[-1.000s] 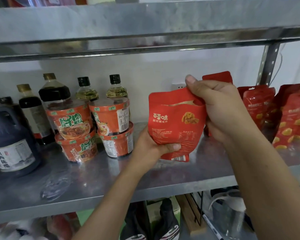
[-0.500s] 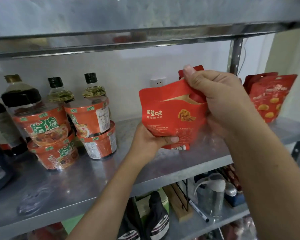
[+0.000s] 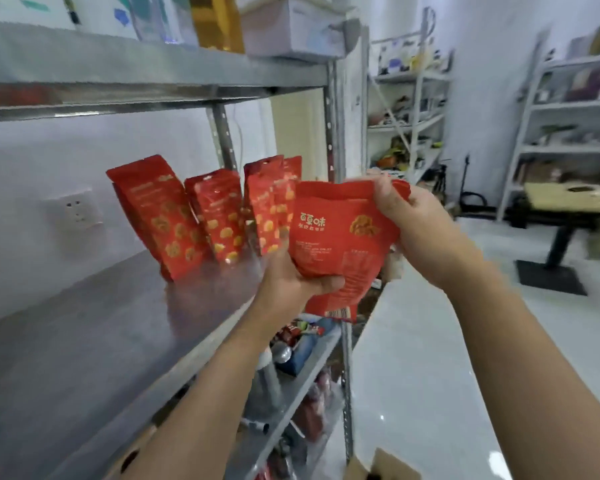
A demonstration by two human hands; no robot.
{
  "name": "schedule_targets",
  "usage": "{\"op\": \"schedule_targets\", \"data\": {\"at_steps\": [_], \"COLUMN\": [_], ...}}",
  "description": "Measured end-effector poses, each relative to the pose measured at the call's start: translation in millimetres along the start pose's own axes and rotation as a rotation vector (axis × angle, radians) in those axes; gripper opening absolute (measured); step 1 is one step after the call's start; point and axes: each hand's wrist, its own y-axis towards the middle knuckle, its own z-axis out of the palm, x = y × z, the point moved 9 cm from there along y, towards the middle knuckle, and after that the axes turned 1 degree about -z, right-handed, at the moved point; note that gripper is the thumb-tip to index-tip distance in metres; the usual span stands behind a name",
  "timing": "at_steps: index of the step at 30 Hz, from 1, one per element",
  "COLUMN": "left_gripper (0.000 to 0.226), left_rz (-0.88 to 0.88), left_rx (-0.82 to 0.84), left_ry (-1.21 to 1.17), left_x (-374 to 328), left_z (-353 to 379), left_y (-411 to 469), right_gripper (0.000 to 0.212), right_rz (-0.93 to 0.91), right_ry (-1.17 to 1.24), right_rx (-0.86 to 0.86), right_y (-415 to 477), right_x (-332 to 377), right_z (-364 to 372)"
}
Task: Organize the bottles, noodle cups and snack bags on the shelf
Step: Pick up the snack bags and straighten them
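I hold a red snack bag [image 3: 340, 237] in both hands, in the air off the right end of the metal shelf [image 3: 94, 327]. My left hand [image 3: 291, 285] grips its lower part from below. My right hand [image 3: 413, 216] pinches its top right corner. Several more red snack bags stand upright at the back right of the shelf: one large bag [image 3: 156, 216], a second [image 3: 219, 216] and a pair [image 3: 267, 209] just behind the held bag. The bottles and noodle cups are out of view.
An upper shelf [image 3: 153, 74] carries boxes overhead. The shelf's right posts [image 3: 333, 133] stand near my hands. A lower shelf [image 3: 291, 375] holds mixed packets and cans. A wall socket [image 3: 73, 211] is behind. Other racks and a table [image 3: 568, 199] stand across the room.
My view has swung right, so the bottles and noodle cups have left the frame. Both hands have carried the red snack bag rightward, toward the standing bags at the shelf's right end.
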Motion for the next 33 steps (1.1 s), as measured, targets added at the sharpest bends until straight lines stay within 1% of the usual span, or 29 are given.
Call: {"op": "schedule_targets", "data": {"at_steps": [4,7,11,14,16,18,22,25,28,33], "left_gripper": [0.063,0.061,0.055,0.057,0.065,0.068,0.059,0.053,0.047,0.048], "left_rz": [-0.084,-0.175,-0.333,-0.474,-0.553,-0.617,-0.733,-0.814,-0.867,-0.984], "left_rx": [0.201,0.338,0.474,0.536,0.540,0.527,0.510,0.474,0.479,0.455], "left_ry": [-0.021,-0.033,-0.107,-0.097,-0.059,-0.026,0.046,0.061,0.125,0.202], "left_x": [29.3,59.2,116.0,173.5,210.4,243.4,300.7,340.3,383.1,473.1], "left_z": [78.7,128.4,177.3,197.6,205.0,209.3,218.0,233.1,255.4,290.2], "left_y": [5.5,-5.3,-36.7,-62.1,-73.4,-78.7,-82.8,-78.9,-73.9,-71.1], "right_gripper": [0.029,0.030,0.022,0.027,0.035,0.041,0.039,0.044,0.046,0.046], "right_rz": [0.182,0.305,0.494,0.620,0.683,0.731,0.803,0.880,0.953,1.035], "right_ry": [-0.179,-0.258,-0.318,-0.366,-0.377,-0.374,-0.357,-0.346,-0.308,-0.261], "right_rx": [-0.137,-0.212,-0.216,-0.151,-0.105,-0.068,0.002,-0.028,-0.072,-0.076], "right_y": [-31.7,-56.8,-90.2,-112.2,-122.3,-128.3,-139.6,-156.3,-174.1,-198.1], "right_x": [-39.0,-69.2,-131.9,-190.5,-230.9,-270.3,-351.7,-418.1,-488.7,-606.6], "right_z": [-74.4,-110.7,-128.7,-128.5,-126.1,-124.3,-122.0,-128.9,-136.5,-142.7]}}
